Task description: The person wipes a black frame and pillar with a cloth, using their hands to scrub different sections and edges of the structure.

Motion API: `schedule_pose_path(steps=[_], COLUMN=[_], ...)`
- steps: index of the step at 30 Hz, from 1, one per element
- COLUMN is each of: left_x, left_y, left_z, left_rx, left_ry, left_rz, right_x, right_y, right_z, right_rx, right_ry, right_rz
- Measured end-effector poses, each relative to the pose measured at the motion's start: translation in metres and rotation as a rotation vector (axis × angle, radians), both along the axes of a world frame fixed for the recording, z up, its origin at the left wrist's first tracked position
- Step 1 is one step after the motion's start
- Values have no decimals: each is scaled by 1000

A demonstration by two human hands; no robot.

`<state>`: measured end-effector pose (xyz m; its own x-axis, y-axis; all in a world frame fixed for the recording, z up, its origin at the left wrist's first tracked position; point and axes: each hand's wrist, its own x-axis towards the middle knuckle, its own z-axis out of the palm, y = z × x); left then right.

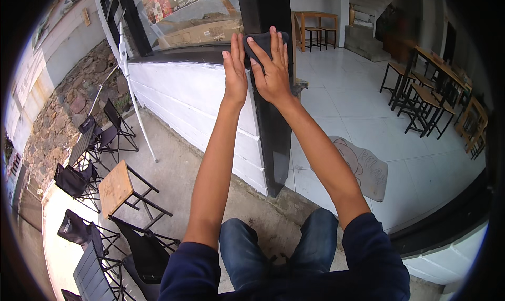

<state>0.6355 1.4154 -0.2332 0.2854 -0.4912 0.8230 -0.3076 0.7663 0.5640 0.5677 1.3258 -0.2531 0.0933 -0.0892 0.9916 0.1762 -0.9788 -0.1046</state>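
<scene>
My right hand (272, 70) lies spread over a dark grey cloth (265, 41), pressing it against the black door frame post (274, 143). Just to its left, my left hand (236, 78) is held flat and empty with its fingers pointing up. It is by the corner where the black window sill (189, 55) meets the post; whether it touches the frame I cannot tell. Behind the window glass (213, 9) are a printed poster (173, 3) and a cardboard box (205, 32).
A white low wall (189, 92) runs under the window. Outside stand a white pole (134, 103), a wood-topped table (116, 184) and several black folding chairs (146, 249). Inside, a doormat (367, 174) lies on white tiles (351, 127), with a tall table (438, 64) and stools (424, 95) beyond.
</scene>
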Motion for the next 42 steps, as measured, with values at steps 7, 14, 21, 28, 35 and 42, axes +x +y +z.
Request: schedule_pose_path(steps=[7,14,21,28,35,42], left_x=[2,3,0,5,-23,-23], left_y=[-2,3,4,21,85,104], left_z=[-1,-4,-2,-20,-105,-259], left_rx=[-8,6,16,-111,44,294], left_ry=[-22,-15,-21,-68,29,177], left_rz=[-26,-2,-23,113,363,361], right_x=[5,0,-10,-12,-2,-5], right_y=[-4,5,7,12,6,12], right_z=[66,-42,-125,-97,36,-122], right_rx=[-88,44,48,67,-88,39], right_ry=[-109,12,75,173,-85,98], right_rz=[-1,8,-33,-48,-62,-78])
